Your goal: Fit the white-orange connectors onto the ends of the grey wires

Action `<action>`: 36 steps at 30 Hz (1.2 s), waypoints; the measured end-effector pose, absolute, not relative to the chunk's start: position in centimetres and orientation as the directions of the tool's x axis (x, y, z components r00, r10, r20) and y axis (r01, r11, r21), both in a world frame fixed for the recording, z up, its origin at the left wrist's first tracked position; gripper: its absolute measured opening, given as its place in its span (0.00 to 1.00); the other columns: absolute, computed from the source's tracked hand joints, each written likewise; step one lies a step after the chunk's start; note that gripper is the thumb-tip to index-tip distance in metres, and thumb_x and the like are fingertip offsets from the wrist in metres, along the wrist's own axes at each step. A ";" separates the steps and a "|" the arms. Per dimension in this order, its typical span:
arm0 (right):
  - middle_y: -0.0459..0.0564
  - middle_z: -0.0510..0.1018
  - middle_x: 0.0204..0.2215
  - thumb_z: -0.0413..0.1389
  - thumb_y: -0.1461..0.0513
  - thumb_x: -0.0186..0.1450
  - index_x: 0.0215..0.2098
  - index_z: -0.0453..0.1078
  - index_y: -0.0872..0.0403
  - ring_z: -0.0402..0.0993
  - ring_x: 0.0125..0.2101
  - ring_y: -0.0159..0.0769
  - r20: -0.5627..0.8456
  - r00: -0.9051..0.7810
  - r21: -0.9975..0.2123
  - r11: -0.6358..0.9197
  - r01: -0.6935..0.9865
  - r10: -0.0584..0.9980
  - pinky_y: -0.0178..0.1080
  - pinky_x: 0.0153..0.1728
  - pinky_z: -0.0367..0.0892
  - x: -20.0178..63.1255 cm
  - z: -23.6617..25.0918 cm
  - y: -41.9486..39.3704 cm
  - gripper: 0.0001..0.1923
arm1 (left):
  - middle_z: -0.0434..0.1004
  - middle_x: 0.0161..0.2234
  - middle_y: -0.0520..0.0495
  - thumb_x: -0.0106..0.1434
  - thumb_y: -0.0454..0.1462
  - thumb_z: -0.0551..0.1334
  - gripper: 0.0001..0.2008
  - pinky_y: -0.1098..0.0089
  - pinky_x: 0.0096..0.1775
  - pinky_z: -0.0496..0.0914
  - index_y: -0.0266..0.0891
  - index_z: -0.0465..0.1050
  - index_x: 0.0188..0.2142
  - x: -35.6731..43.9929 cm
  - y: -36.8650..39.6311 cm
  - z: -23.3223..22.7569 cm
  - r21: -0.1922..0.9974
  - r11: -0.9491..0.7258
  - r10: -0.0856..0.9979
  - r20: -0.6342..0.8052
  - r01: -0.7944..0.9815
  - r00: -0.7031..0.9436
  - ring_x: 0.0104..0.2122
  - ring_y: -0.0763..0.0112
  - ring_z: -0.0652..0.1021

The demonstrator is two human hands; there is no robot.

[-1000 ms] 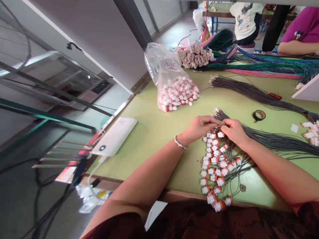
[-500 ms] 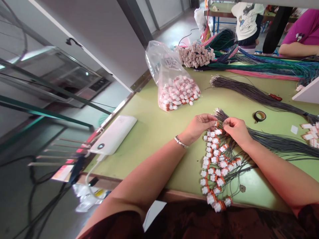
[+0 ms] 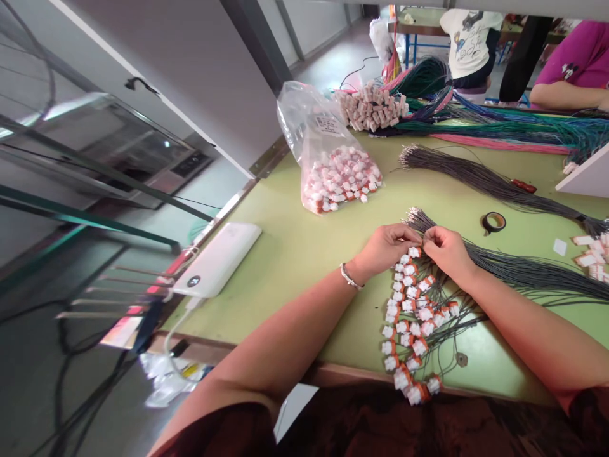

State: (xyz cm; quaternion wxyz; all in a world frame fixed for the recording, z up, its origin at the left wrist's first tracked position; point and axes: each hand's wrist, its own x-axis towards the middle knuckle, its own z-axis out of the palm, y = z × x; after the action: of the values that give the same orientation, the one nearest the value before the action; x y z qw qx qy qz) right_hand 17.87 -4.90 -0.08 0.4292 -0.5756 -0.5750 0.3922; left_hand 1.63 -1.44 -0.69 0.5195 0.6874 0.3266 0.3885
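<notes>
My left hand is closed in a pinch, its fingertips around a small white-and-orange connector that they mostly hide. Facing it, my right hand pinches a thin dark wire just beside those fingertips; the wire's end is covered. Below both hands, several white-and-orange connectors with dark wires lie in rows down to the table's front edge. Behind my fingers, a bundle of dark wires with bare metal tips runs off to the right.
A clear plastic bag of connectors stands behind my hands. Farther back lie another dark wire bundle and coloured wires. Black tape is at right, a white power bank at left. A person sits across the table.
Both hands have come closer together, the left shifting slightly right and down. The connector that showed in my left fingertips is now mostly covered.
</notes>
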 end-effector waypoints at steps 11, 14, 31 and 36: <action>0.48 0.75 0.26 0.50 0.63 0.58 0.31 0.72 0.55 0.68 0.27 0.34 0.160 0.009 -0.731 0.112 0.673 0.987 0.38 0.34 0.63 19.4 -0.4 -3.2 0.09 | 0.79 0.31 0.48 0.54 0.32 0.60 0.06 0.72 0.35 0.71 0.36 0.76 0.30 -1.0 -0.8 3.7 0.855 -0.354 0.739 0.007 0.378 0.674 0.31 0.72 0.76; 0.52 0.75 0.31 0.50 0.66 0.59 0.34 0.73 0.56 0.69 0.31 0.37 0.168 -0.074 -0.543 0.155 0.825 0.983 0.39 0.38 0.63 19.3 -0.5 -3.1 0.10 | 0.79 0.37 0.44 0.61 0.35 0.57 0.09 0.66 0.45 0.70 0.37 0.76 0.33 0.0 -0.8 3.1 0.777 -0.512 0.781 0.243 0.367 0.575 0.39 0.68 0.77; 0.54 0.72 0.39 0.52 0.62 0.62 0.41 0.71 0.55 0.69 0.39 0.38 0.233 -0.117 -0.452 0.214 0.866 0.965 0.38 0.40 0.63 19.6 -0.2 -3.6 0.11 | 0.70 0.45 0.38 0.56 0.34 0.57 0.24 0.59 0.49 0.70 0.37 0.67 0.53 1.4 -4.1 2.7 0.425 -0.603 0.795 0.257 0.675 0.549 0.46 0.59 0.73; 0.45 0.76 0.25 0.53 0.55 0.62 0.30 0.74 0.51 0.68 0.26 0.32 0.001 -0.122 -0.555 0.102 0.826 0.992 0.35 0.29 0.59 18.6 1.2 -4.2 0.11 | 0.71 0.40 0.38 0.55 0.36 0.57 0.21 0.60 0.41 0.72 0.33 0.67 0.49 1.5 -5.0 4.1 0.406 -0.433 0.892 0.063 0.805 0.448 0.37 0.61 0.75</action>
State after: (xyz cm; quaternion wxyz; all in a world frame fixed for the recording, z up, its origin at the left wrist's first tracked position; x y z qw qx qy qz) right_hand 18.65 -4.20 1.21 0.1921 -0.6339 -0.7171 0.2168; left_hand 1.53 -5.00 4.11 0.1607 0.8355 0.5077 0.1356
